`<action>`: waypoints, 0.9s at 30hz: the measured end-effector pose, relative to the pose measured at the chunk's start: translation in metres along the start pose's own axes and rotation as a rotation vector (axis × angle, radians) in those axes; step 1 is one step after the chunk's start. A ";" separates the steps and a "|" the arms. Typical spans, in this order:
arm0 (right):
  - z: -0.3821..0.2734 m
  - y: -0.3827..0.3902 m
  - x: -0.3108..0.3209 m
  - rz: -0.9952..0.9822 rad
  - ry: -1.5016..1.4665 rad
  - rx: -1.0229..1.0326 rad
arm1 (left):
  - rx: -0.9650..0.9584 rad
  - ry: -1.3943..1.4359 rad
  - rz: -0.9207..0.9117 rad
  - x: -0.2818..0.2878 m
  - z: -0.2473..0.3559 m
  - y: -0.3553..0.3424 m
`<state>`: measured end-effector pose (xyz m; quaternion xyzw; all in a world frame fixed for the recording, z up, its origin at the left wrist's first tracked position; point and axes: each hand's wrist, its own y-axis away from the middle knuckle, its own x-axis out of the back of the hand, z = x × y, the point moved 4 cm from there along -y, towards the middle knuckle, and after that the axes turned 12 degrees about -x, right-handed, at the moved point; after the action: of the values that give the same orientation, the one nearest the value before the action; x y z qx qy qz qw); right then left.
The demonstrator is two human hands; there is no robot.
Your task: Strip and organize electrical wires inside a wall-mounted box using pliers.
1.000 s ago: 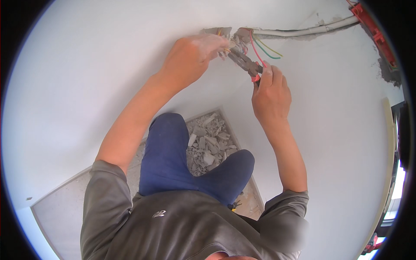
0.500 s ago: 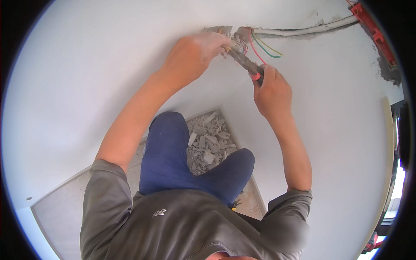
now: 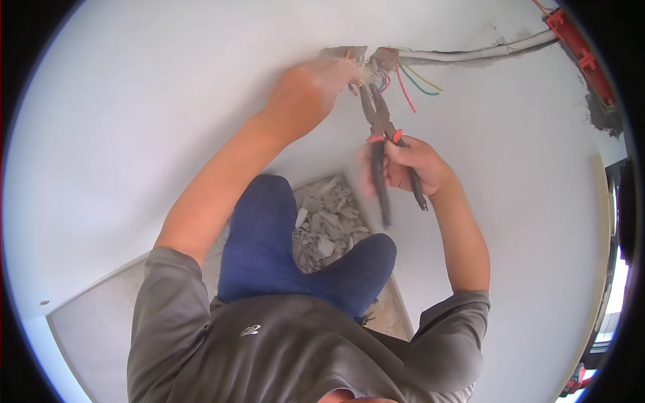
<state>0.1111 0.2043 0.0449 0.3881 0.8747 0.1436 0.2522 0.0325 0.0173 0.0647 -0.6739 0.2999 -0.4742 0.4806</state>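
Pliers [image 3: 379, 124] with dark jaws and black-and-red handles are in my right hand [image 3: 416, 163]. Their handles are spread and the jaws parted, tips pointing up toward the wall hole. My left hand [image 3: 306, 93], smeared by motion, is closed at the hole's left side, its fingertips on a yellow wire [image 3: 361, 82] just above the plier tips. Most of that wire is hidden behind the fingers. Loose red [image 3: 407, 94], green [image 3: 422, 87] and yellow-green [image 3: 430, 82] wires hang from the hole's right side.
A pale conduit [image 3: 470, 54] runs in a groove from the hole to a red wall box [image 3: 583, 50] at the upper right. Between my knees, broken rubble [image 3: 327, 228] lies on the floor by the wall. Another tool [image 3: 366, 318] lies partly hidden beside my right leg.
The pliers have swung more upright and opened, their handles now spread apart. My right hand has moved down and loosened its fingers. My left hand has shifted slightly right and down.
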 end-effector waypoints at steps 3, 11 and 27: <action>-0.008 0.011 0.003 0.515 0.591 0.116 | 0.020 -0.004 -0.055 -0.002 -0.001 -0.001; -0.029 0.027 -0.008 1.155 1.276 0.191 | 0.057 0.087 -0.036 0.001 0.004 -0.008; -0.043 0.033 -0.019 1.147 1.434 0.093 | 0.033 0.040 -0.065 0.001 0.005 -0.009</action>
<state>0.1183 0.2094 0.1021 0.5905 0.5001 0.4176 -0.4763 0.0372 0.0211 0.0735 -0.6656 0.2793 -0.5081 0.4700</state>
